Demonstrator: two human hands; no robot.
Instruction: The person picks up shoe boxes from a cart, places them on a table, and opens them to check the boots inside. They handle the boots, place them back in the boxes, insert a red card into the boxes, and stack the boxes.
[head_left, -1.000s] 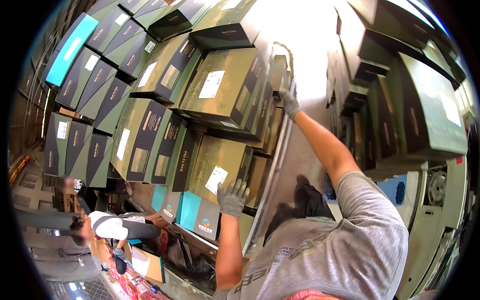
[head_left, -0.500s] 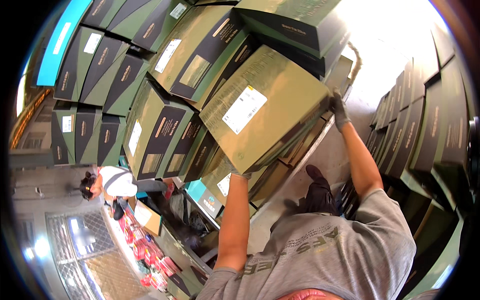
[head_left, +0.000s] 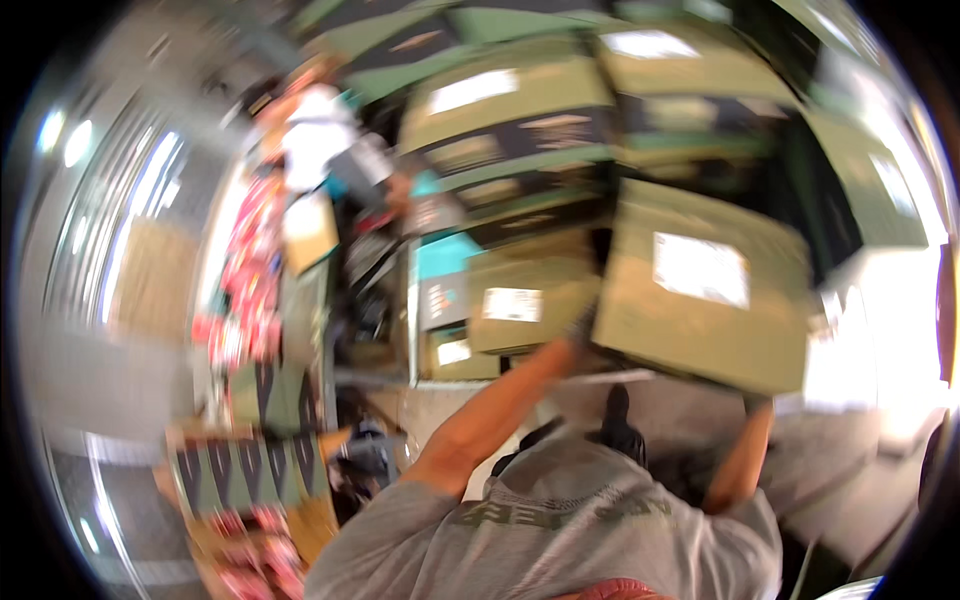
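Olive-green cardboard box (head_left: 700, 300), with a white label on its broad face, sits right of centre in the blurred view, held up between both arms. At its lower left corner the left hand (head_left: 582, 325) meets the box; the hand is a grey smear against the cardboard, so how far its fingers spread cannot be told, only that it presses against that corner. The right hand (head_left: 757, 403) comes up under the box's lower right edge, and its fingers are hidden behind the cardboard, so their spread cannot be told either. Both bare forearms rise from a grey T-shirt (head_left: 570, 530) at the bottom of the picture, the left one slanting up from the lower left, the right one shorter and nearly upright.

Just left of the held box, smaller boxes of the same olive colour (head_left: 515, 310) lie stacked, each with a pale label, and a teal box (head_left: 445, 255) shows above them. Further off, along the top, larger olive and dark stacked cartons (head_left: 520, 120) fill the view. Far to the upper left another person in a white top (head_left: 315, 135) stands near red packages (head_left: 245, 280). At lower left lies a patterned green and black carton (head_left: 250, 475).
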